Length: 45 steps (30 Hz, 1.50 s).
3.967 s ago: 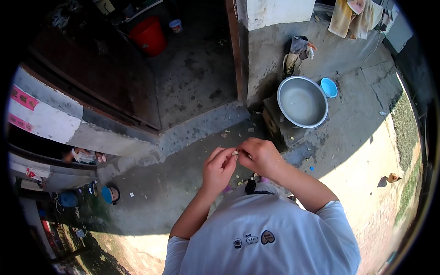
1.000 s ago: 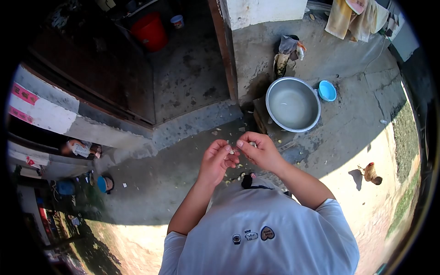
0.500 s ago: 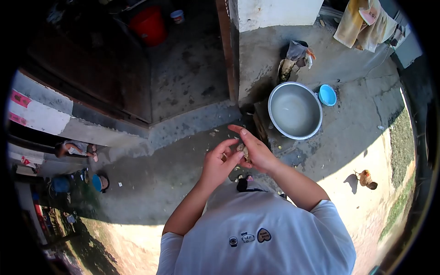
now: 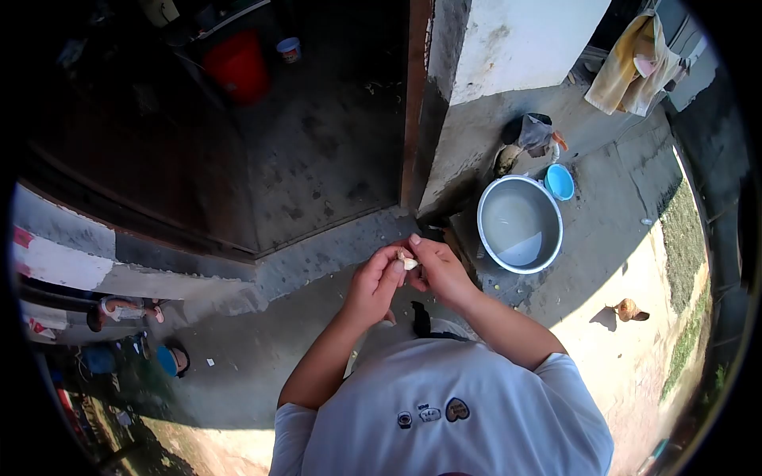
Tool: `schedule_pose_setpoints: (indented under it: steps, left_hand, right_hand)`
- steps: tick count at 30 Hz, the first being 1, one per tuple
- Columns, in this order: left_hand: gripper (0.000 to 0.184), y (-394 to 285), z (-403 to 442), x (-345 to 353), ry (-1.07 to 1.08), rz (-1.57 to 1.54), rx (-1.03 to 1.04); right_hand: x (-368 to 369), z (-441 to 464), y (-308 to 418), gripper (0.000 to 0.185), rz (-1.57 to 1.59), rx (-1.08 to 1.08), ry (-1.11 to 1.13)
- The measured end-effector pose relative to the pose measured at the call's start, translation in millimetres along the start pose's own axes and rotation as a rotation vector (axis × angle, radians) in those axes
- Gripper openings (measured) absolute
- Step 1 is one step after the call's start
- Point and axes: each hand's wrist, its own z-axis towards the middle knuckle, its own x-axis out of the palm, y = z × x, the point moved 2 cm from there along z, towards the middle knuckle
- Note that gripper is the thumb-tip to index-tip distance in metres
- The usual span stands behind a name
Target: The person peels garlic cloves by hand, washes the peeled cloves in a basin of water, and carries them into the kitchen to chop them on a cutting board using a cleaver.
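A small whitish piece, which looks like a garlic clove [image 4: 409,262], sits between my two hands in front of my chest. My left hand [image 4: 375,279] pinches it between thumb and fingers. My right hand [image 4: 443,274] is closed in against its other side, with the thumb and bent fingertips at the piece. Part of the right fingers' grip is hidden behind the hand.
A large metal basin [image 4: 481,226] with water stands right of my hands, a small blue bowl [image 4: 559,182] beside it. A doorway with a red bucket [image 4: 238,70] lies ahead. A chicken [image 4: 629,310] is at right; a person [image 4: 125,309] is at far left.
My hands have drawn closer together, and the right fingers, stretched out before, are now bent in. The whitish piece shows more plainly. The view has shifted, showing the basin lower.
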Motion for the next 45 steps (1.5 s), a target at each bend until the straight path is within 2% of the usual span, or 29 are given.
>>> schedule_pose_setpoints:
  steps: [1,2,3,5,6,9,12,17,21,27,34,37,39,41,43,45]
  left_hand:
    - [0.018,-3,3,-12,-0.003,0.003,0.005]
    - [0.020,-5,5,-22,0.037,-0.183,-0.106]
    - [0.023,-7,6,-30,0.076,-0.370,-0.219]
    - [0.022,-9,10,-46,0.071,-0.468,-0.287]
    - [0.022,-9,11,-53,0.070,-0.565,-0.356]
    - [0.022,-3,18,-75,0.056,-0.589,-0.360]
    - [0.019,0,27,-88,-0.018,-0.542,-0.366]
    - [0.011,9,30,-106,-0.106,-0.597,-0.400]
    - [0.007,9,33,-110,-0.149,-0.678,-0.375]
    - [0.006,7,44,-108,-0.203,-0.590,-0.323]
    - [0.003,3,64,-90,-0.201,-0.496,-0.360]
    - [0.002,0,74,-81,-0.176,-0.611,-0.402]
    - [0.004,-1,79,-77,-0.150,-0.719,-0.423]
    - [0.004,-2,85,-72,-0.137,-0.713,-0.411]
    - [0.005,-3,88,-66,-0.129,-0.707,-0.401]
    - [0.003,-6,92,-59,-0.158,-0.674,-0.396]
  right_hand:
    - [6,5,8,0.034,-0.153,-0.171,-0.078]
    - [11,10,15,0.026,-0.304,-0.341,-0.157]
    - [16,17,17,0.026,-0.305,-0.341,-0.154]
    - [26,28,27,0.021,-0.518,-0.614,-0.094]
    - [32,29,41,0.027,-0.819,-0.713,-0.033]
    - [47,45,45,0.027,-0.991,-0.809,0.014]
    - [52,61,42,0.025,-1.046,-0.719,-0.023]
    - [60,77,40,0.017,-1.139,-0.699,-0.013]
    - [65,86,42,0.016,-1.330,-0.753,-0.029]
    - [63,93,45,0.015,-1.511,-0.849,-0.070]
    - [37,97,58,0.014,-1.566,-0.855,0.004]
    - [15,99,67,0.015,-1.533,-0.813,-0.051]
    - [0,100,75,0.017,-1.754,-0.409,-0.039]
    - [-3,92,89,0.018,-1.710,-0.392,-0.056]
    - [-4,85,97,0.010,-1.246,-0.572,-0.017]
    - [-4,80,101,0.009,-1.133,-0.612,-0.005]
